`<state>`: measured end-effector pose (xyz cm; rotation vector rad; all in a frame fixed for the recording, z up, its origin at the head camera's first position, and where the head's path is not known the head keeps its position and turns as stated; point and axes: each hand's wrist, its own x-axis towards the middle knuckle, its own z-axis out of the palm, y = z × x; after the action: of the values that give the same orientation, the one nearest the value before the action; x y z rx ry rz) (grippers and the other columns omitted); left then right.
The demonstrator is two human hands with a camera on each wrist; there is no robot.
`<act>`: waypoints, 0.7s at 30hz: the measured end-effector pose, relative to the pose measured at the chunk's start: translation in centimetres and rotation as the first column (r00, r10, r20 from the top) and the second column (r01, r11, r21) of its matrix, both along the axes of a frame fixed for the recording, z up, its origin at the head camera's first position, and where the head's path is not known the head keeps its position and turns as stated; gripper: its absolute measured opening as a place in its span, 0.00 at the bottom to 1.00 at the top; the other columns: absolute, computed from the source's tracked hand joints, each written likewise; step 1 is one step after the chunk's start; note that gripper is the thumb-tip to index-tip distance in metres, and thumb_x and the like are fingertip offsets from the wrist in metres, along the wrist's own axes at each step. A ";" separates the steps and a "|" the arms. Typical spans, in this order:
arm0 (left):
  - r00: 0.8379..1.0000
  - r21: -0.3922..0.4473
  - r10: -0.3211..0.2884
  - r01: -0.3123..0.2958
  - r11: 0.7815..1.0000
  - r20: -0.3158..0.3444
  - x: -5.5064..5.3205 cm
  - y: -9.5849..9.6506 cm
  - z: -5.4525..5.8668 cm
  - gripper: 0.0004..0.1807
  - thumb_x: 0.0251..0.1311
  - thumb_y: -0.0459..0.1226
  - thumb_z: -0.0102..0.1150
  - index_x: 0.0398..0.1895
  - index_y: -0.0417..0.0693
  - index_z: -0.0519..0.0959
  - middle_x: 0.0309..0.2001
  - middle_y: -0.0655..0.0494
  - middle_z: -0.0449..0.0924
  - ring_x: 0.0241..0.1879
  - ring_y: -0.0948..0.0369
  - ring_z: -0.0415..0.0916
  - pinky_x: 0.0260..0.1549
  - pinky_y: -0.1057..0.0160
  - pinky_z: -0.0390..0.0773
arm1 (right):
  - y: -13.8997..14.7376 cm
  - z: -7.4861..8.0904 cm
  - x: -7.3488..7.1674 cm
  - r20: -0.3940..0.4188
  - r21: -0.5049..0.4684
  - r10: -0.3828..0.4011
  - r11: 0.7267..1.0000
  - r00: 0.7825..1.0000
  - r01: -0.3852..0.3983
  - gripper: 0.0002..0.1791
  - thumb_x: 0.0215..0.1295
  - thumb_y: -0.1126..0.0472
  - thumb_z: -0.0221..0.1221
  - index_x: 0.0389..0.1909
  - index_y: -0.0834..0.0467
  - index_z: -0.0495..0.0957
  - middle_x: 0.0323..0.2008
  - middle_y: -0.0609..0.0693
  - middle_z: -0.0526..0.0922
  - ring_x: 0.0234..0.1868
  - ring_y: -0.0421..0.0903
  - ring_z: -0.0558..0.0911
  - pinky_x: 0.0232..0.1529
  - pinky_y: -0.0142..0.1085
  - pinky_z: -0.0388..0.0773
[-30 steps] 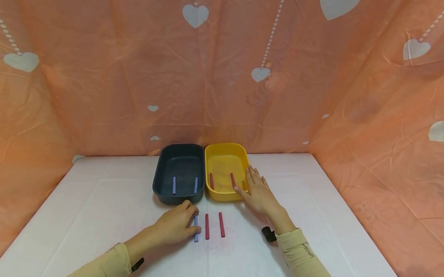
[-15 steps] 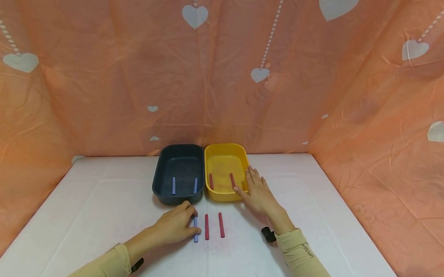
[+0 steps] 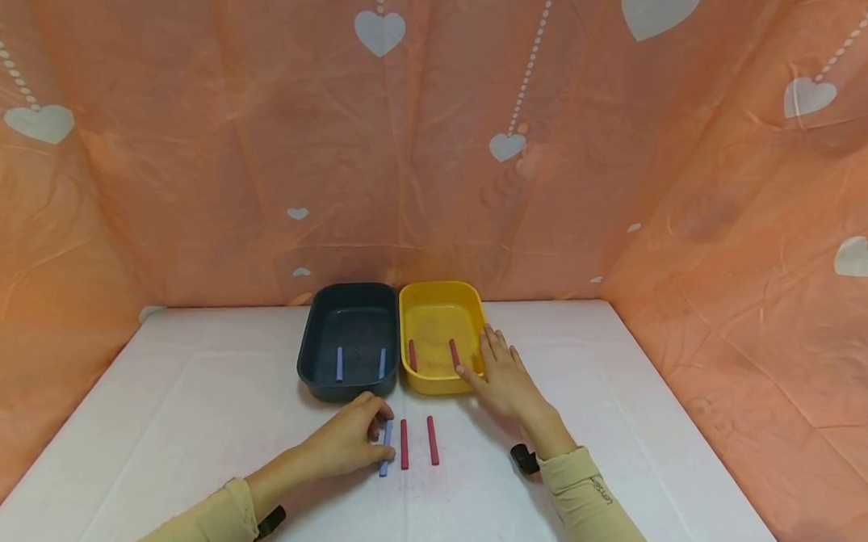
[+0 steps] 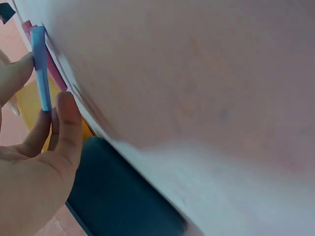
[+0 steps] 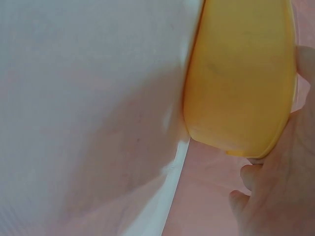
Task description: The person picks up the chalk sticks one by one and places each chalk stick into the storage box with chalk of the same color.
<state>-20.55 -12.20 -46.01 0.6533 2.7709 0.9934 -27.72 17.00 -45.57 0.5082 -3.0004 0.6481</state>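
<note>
In the head view my left hand [image 3: 340,443] pinches a blue-violet chalk stick [image 3: 387,436] between thumb and fingers, low over the white table. The left wrist view shows that same chalk [image 4: 40,66], thumb against its side and a fingertip at its end. Just right of it lie two red chalk sticks, one nearer [image 3: 404,444] and one farther right [image 3: 432,441]. My right hand [image 3: 510,387] rests on the near right corner of a yellow tray [image 3: 436,315], fingers extended along its side and thumb over the rim. In the right wrist view, the tray's outer wall [image 5: 236,83] hides some fingers.
Left of the yellow tray, a dark blue tray [image 3: 356,327] stands against it. Two blue-violet chalks [image 3: 339,365] lie in the dark one and two red chalks [image 3: 412,355] in the yellow one. An orange curtain [image 3: 430,182] with hearts hangs behind the table [image 3: 214,394].
The blue-violet chalk has tilted, its far end shifting slightly right, as the left fingertips move right with it. My right hand stays at the yellow tray.
</note>
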 end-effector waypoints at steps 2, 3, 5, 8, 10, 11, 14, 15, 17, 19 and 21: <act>1.000 0.041 -0.007 0.007 0.999 0.014 0.0 0.0 0.0 0.24 0.51 0.37 0.81 0.48 0.42 0.79 0.39 0.59 0.71 0.37 0.62 0.71 0.38 0.67 0.77 | 0.0 0.0 0.0 0.000 -0.001 -0.001 1.000 1.000 0.001 0.52 0.77 0.33 0.47 0.82 0.68 0.43 0.83 0.62 0.42 0.83 0.61 0.43 0.80 0.58 0.42; 1.000 0.064 -0.012 0.011 0.998 0.024 0.0 0.0 0.0 0.24 0.51 0.36 0.81 0.48 0.42 0.78 0.39 0.59 0.71 0.37 0.62 0.72 0.38 0.67 0.77 | 0.0 0.0 0.0 0.000 0.000 -0.002 1.000 1.000 0.002 0.52 0.77 0.33 0.47 0.82 0.68 0.43 0.83 0.62 0.42 0.83 0.61 0.43 0.80 0.58 0.42; 0.999 0.119 -0.033 0.029 0.992 0.035 0.0 0.0 0.0 0.24 0.51 0.34 0.81 0.48 0.40 0.78 0.39 0.58 0.72 0.37 0.62 0.74 0.38 0.68 0.78 | 0.0 0.0 0.0 0.002 0.002 -0.004 1.000 1.000 0.004 0.52 0.77 0.33 0.47 0.82 0.67 0.43 0.83 0.62 0.42 0.83 0.61 0.43 0.80 0.58 0.42; 0.997 0.190 -0.066 0.057 0.980 0.041 0.0 0.1 -0.1 0.23 0.51 0.30 0.79 0.48 0.38 0.77 0.39 0.56 0.74 0.37 0.62 0.76 0.37 0.69 0.79 | 0.0 0.0 0.0 0.001 0.003 -0.004 1.000 1.000 0.004 0.52 0.77 0.33 0.47 0.82 0.67 0.43 0.83 0.63 0.42 0.83 0.61 0.43 0.80 0.58 0.42; 0.996 0.222 -0.076 0.063 0.973 0.050 0.0 0.1 -0.1 0.22 0.51 0.28 0.78 0.48 0.37 0.77 0.39 0.54 0.75 0.37 0.61 0.77 0.37 0.69 0.80 | 0.0 0.1 0.0 0.006 0.000 -0.001 1.000 1.000 0.001 0.52 0.77 0.33 0.47 0.82 0.67 0.43 0.83 0.62 0.42 0.83 0.61 0.43 0.80 0.58 0.42; 0.995 0.230 -0.075 0.060 0.971 0.058 0.0 0.2 -0.1 0.22 0.52 0.28 0.77 0.48 0.38 0.77 0.39 0.54 0.75 0.37 0.61 0.77 0.37 0.69 0.79 | 0.0 0.1 0.0 0.007 -0.002 0.000 1.000 1.000 0.000 0.52 0.77 0.33 0.47 0.82 0.68 0.43 0.83 0.62 0.42 0.83 0.61 0.43 0.80 0.58 0.42; 0.993 0.244 -0.064 0.038 0.969 0.096 0.1 0.3 0.0 0.21 0.53 0.27 0.76 0.48 0.38 0.78 0.39 0.54 0.75 0.37 0.60 0.77 0.36 0.69 0.79 | 0.0 0.1 0.1 0.013 -0.007 0.001 1.000 1.000 -0.001 0.52 0.77 0.33 0.47 0.82 0.67 0.42 0.83 0.61 0.41 0.83 0.61 0.42 0.80 0.57 0.41; 0.992 0.248 -0.060 0.032 0.968 0.108 0.1 0.4 0.0 0.20 0.54 0.27 0.76 0.48 0.38 0.78 0.38 0.54 0.75 0.37 0.59 0.76 0.36 0.69 0.79 | 0.0 0.1 0.1 0.013 -0.007 0.001 1.000 1.000 -0.001 0.52 0.77 0.32 0.47 0.82 0.67 0.42 0.84 0.61 0.41 0.83 0.61 0.42 0.80 0.57 0.41; 0.990 0.253 -0.053 0.019 0.967 0.128 0.2 0.5 0.1 0.20 0.55 0.27 0.75 0.48 0.38 0.78 0.38 0.53 0.75 0.37 0.58 0.76 0.35 0.69 0.78 | 0.0 0.1 0.1 0.012 -0.005 0.000 1.000 1.000 0.000 0.52 0.77 0.32 0.47 0.82 0.67 0.42 0.84 0.61 0.41 0.83 0.61 0.43 0.80 0.57 0.41; 0.989 0.257 -0.049 0.013 0.966 0.137 0.2 0.5 0.1 0.19 0.55 0.26 0.74 0.49 0.38 0.78 0.38 0.53 0.76 0.37 0.58 0.75 0.36 0.69 0.78 | 0.0 0.1 0.1 0.008 -0.004 0.000 1.000 1.000 0.000 0.52 0.77 0.32 0.47 0.82 0.67 0.43 0.83 0.61 0.41 0.83 0.61 0.43 0.80 0.57 0.42; 0.990 0.263 -0.048 0.011 0.965 0.134 0.2 0.5 0.1 0.19 0.56 0.26 0.74 0.49 0.38 0.78 0.39 0.53 0.76 0.37 0.58 0.75 0.36 0.69 0.78 | 0.0 0.0 0.1 0.008 -0.004 0.000 1.000 1.000 0.000 0.52 0.77 0.32 0.47 0.82 0.67 0.42 0.84 0.61 0.41 0.83 0.61 0.43 0.80 0.57 0.41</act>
<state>-20.30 -11.72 -45.90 0.6282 2.5250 1.3581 -27.65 17.00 -45.52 0.5061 -3.0065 0.6573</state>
